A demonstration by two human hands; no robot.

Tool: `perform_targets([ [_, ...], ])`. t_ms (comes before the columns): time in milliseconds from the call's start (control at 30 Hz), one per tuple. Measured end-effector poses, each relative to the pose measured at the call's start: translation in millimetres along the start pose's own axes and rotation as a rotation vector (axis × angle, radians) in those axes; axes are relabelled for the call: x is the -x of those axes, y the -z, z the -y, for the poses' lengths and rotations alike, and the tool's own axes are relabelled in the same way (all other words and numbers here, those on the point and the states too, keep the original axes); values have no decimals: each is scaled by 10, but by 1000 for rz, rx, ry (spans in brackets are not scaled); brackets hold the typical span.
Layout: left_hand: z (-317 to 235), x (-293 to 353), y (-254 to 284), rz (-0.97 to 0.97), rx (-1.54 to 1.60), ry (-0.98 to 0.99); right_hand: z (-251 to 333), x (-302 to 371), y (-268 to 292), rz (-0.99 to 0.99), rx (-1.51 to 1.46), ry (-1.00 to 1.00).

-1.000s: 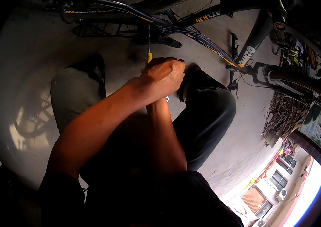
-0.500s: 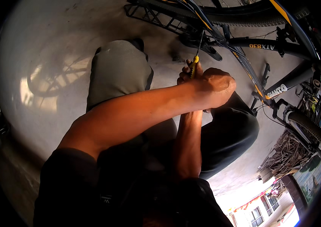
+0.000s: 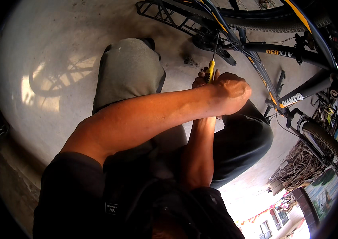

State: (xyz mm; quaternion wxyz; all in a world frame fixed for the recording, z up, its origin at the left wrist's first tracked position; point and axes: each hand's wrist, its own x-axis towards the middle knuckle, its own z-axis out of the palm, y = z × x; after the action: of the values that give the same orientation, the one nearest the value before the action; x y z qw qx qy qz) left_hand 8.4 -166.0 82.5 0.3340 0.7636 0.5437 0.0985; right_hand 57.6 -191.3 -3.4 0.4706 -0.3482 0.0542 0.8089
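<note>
A screwdriver [image 3: 210, 68] with a yellow and black handle stands in my right hand [image 3: 199, 81], whose fingers are wrapped round the grip. Its thin shaft runs up to the dark crank area of a black bicycle [image 3: 280, 49] with orange stripes; the exact contact of the tip is lost in the shadow. My left forearm crosses over my right wrist and hides part of that hand. Just to the right, my left hand [image 3: 234, 92] is closed in a fist, back uppermost, and whatever it grips is hidden.
A black rear rack [image 3: 169, 18] and a tyre [image 3: 252, 20] lie beyond my hands. My bent knees [image 3: 131, 65] flank the work. At the right are the other wheel [image 3: 324, 137] and a pile of sticks [image 3: 298, 163]. The concrete floor [image 3: 65, 131] spreads left.
The whole view has shifted slightly, so the bicycle and my hands appear a little further right. Both hands keep their grips, and the screwdriver still points at the crank area.
</note>
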Motion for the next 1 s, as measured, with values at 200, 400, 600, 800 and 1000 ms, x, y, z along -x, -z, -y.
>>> perform_targets([
  [200,79,13,-601,-356,-105,332,-41,-94,14,188,-132,-120],
  [400,0,-3,-200,-162,-38,18,-13,-105,-38,-31,80,3],
  [600,-102,59,259,84,-15,-52,-53,-30,-192,-234,251,61],
  [800,-55,72,374,176,87,-174,-140,-59,-364,-654,667,213],
  [1000,-23,-47,435,198,164,-285,-133,-8,-252,-487,418,231],
])
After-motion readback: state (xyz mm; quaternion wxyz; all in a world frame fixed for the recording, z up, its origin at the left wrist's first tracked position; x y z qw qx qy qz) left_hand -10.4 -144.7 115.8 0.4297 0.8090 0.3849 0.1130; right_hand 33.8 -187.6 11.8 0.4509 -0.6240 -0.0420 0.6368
